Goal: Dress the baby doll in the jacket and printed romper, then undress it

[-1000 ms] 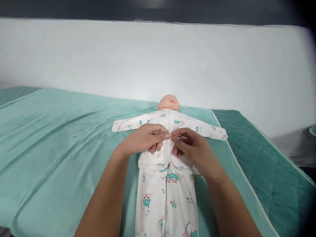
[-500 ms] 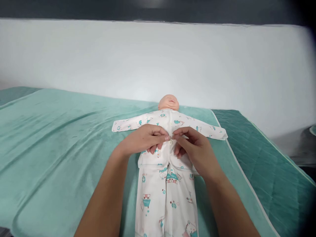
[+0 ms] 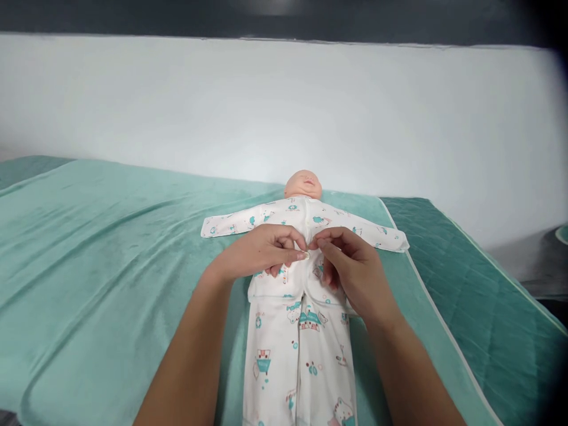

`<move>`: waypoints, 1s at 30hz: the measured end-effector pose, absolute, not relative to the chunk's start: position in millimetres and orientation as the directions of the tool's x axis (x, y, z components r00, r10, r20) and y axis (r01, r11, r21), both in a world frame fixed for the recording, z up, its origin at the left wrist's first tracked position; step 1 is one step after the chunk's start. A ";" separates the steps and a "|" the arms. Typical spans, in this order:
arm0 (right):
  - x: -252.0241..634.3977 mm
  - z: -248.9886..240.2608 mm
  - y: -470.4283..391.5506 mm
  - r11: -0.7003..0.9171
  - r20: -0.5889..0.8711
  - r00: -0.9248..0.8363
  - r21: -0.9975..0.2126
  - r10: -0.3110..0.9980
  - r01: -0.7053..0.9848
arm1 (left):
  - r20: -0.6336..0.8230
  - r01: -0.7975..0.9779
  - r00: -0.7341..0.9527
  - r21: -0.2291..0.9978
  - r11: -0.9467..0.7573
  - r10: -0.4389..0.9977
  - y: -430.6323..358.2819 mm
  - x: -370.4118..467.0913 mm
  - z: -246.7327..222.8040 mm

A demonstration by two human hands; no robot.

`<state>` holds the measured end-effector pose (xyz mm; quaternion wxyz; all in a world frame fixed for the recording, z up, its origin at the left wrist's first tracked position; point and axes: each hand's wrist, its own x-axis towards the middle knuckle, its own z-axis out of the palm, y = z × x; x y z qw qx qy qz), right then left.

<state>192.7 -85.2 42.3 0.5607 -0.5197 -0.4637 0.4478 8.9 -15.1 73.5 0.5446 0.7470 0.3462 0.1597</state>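
A baby doll [image 3: 303, 184] lies on its back, dressed in a white printed jacket [image 3: 275, 289] and matching trousers [image 3: 275, 367]. My left hand [image 3: 275, 248] pinches at the jacket's front opening, its thumb by a small button [image 3: 306, 255]. Facing it, my right hand [image 3: 346, 254] has thumb and forefinger closed on the other side of the front edge. The fingertips of both hands nearly meet over the doll's belly. Both sleeves stretch out sideways. My fingers hide part of the opening.
A light green blanket [image 3: 110, 266] with soft creases lies under the doll. Darker green quilted bedding [image 3: 470, 284] shows at the right. Behind the bed stands a white wall [image 3: 284, 106] with a dark band above it.
My left thumb has slid slightly down onto the button. My right fingertips have shifted a little, and its lower fingers are more curled. The doll has stayed in place.
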 end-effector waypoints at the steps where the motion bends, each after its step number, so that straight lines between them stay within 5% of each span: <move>1: 192.7 42.1 -85.1 0.059 0.055 0.171 -0.998 0.984 -0.019 | -0.142 0.348 0.707 0.923 -0.167 0.693 -15.2 8.9 73.6; 15: 191.4 41.6 -85.6 0.068 0.065 0.174 -0.998 0.983 -0.012 | -0.098 0.323 0.708 0.925 -0.198 0.699 -16.8 12.4 69.6; 21: 187.9 38.8 -85.4 0.217 0.205 0.264 -0.976 0.943 -0.020 | -0.077 0.318 0.701 0.924 -0.213 0.709 -17.2 11.4 70.8; 25: 190.1 34.0 -83.2 0.334 0.368 0.363 -0.930 0.856 0.157 | 0.122 0.255 0.567 0.914 -0.315 0.814 -16.1 22.2 64.9; 30: 193.4 24.9 -76.8 0.387 0.538 0.260 -0.799 0.802 0.460 | 0.520 0.333 0.399 0.686 -0.647 0.756 -10.9 40.6 49.8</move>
